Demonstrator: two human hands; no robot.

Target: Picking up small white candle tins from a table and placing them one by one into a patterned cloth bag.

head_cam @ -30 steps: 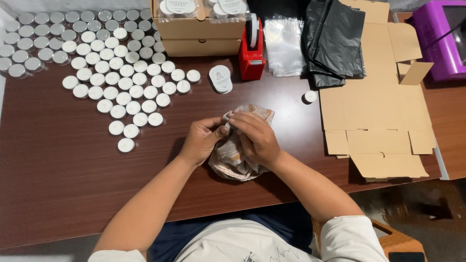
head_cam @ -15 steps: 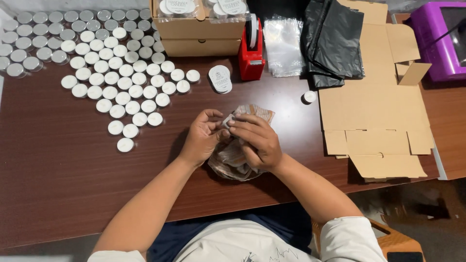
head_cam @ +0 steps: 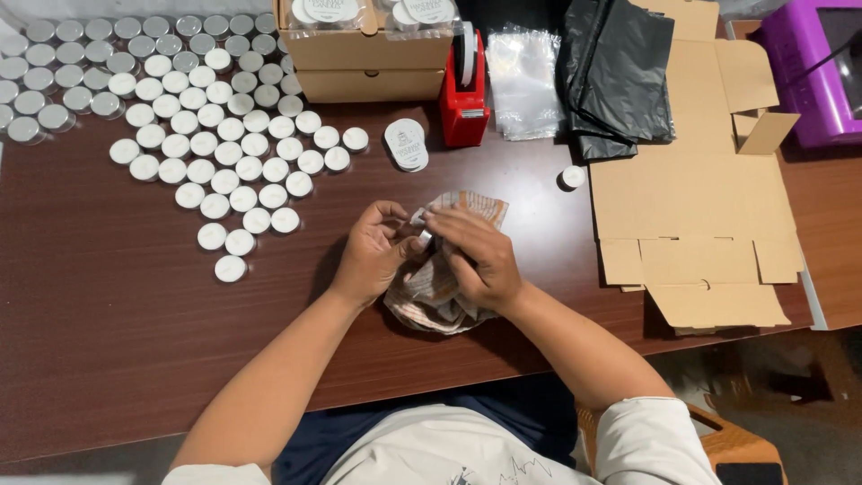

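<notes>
My left hand (head_cam: 375, 251) and my right hand (head_cam: 474, 256) meet over a crumpled patterned cloth (head_cam: 429, 289) that lies on the brown table (head_cam: 117, 332). Between the fingertips of both hands I pinch a small round silver tin (head_cam: 424, 235); the fingers hide most of it. The cloth spreads under my right hand, with one edge (head_cam: 476, 207) sticking out beyond it.
Many small white-lidded round tins (head_cam: 215, 153) cover the table's far left. A stack of round labels (head_cam: 406, 144), a red tape dispenser (head_cam: 464, 90), an open cardboard box (head_cam: 368, 49), clear bags (head_cam: 525, 76), a black bag (head_cam: 620, 72), flattened cardboard (head_cam: 700, 216), one lone tin (head_cam: 571, 177) and a purple machine (head_cam: 822, 72) stand beyond.
Both hands have stayed over the cloth, with the fingers shifting slightly around the small tin. Nothing else on the table has moved.
</notes>
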